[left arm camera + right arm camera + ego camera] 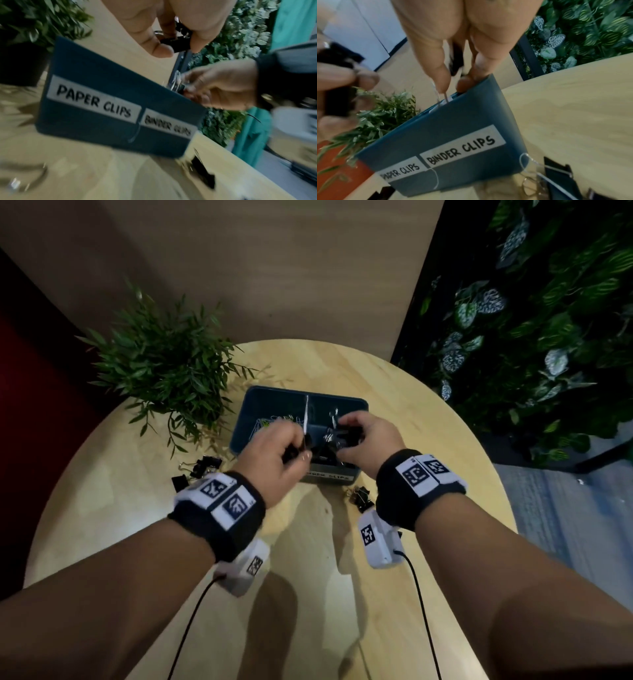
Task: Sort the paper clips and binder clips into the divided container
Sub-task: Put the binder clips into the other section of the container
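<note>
The blue divided container [358, 401] sits mid-table, its front labelled PAPER CLIPS [94, 100] on the left and BINDER CLIPS [462, 148] on the right. Coloured paper clips [274, 421] lie in the left compartment. My left hand [301, 450] hovers at the container's near edge by the divider and pinches a black binder clip [178, 42]. Over the right compartment, my right hand [342, 436] grips a black binder clip [337, 431] with silver handles. The wrist views are blurred.
Loose black binder clips lie on the round wooden table [428, 422], some left of the container [202, 467] and some near its front right corner [359, 496]. A potted plant [164, 368] stands at the back left. A leafy wall [548, 337] is on the right.
</note>
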Demonstrator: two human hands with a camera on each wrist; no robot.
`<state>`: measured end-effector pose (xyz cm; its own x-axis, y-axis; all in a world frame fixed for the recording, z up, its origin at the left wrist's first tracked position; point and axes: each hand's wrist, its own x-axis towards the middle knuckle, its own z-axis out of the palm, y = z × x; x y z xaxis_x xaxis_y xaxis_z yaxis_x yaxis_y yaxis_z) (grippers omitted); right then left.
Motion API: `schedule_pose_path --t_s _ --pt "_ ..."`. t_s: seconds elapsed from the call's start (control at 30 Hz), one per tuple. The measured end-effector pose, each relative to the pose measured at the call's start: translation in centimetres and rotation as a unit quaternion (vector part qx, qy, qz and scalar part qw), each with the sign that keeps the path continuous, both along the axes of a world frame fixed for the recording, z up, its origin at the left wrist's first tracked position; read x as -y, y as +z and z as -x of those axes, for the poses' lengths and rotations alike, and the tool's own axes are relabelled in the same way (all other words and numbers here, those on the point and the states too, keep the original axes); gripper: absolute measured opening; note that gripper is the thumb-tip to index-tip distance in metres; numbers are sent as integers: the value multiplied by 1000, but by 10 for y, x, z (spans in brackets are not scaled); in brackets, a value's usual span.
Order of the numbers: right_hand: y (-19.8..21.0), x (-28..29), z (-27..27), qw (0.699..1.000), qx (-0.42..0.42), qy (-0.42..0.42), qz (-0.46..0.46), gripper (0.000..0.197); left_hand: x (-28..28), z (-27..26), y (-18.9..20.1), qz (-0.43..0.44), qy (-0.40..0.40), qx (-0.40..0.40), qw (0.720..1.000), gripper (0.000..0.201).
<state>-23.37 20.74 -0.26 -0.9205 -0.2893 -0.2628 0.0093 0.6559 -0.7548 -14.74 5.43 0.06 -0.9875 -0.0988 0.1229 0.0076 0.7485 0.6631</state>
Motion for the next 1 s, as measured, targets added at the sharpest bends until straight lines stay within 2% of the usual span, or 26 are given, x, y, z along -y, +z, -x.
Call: schedule_pose_path --t_s 0.07,0.13,0.2,0.27,0.33,0.4,0.47,0.53,0.63,0.7,0.8,0.87,1.0 --pt "1 -3 -1 999 33 -13 16 58 2 20 11 12 47 -17 999 20" --pt "4 -17 -3 996 8 -73 51 54 -3 38 15 34 37 -6 999 18" --pt "1 -39 -7 994 -35 -104 -12 43 -12 50 11 68 -5 50 996 11" --pt "-6 -59 -17 989 22 -70 -126 43 -21 55 -1 146 -51 131 979 21" --pt "-21 -72 -32 961 127 12 -244 66 -26 58 -8 209 -75 191 956 37" --pt "-35 -75 -50 932 176 71 -310 96 -27 58 -7 229 -95 219 944 44" --pt "-47 -69 -64 927 172 90 -320 109 -30 56 -5 233 -132 225 937 43" --pt "-56 -59 -70 939 141 91 -299 112 -34 51 -5 231 -149 197 941 43" --pt "-65 -41 -63 954 103 72 -271 103 -35 39 -8 204 -116 126 964 41" --pt "-69 -30 -56 961 90 40 -260 86 -32 32 -11 190 -96 90 973 36" --pt "-73 -21 -51 961 98 5 -260 56 -27 25 -17 201 -103 99 969 32" --pt "-76 -21 -49 957 100 18 -270 40 -25 23 -21 211 -111 118 964 31" --pt "-74 -30 -44 956 81 88 -268 24 -22 18 -20 212 -106 115 965 32"
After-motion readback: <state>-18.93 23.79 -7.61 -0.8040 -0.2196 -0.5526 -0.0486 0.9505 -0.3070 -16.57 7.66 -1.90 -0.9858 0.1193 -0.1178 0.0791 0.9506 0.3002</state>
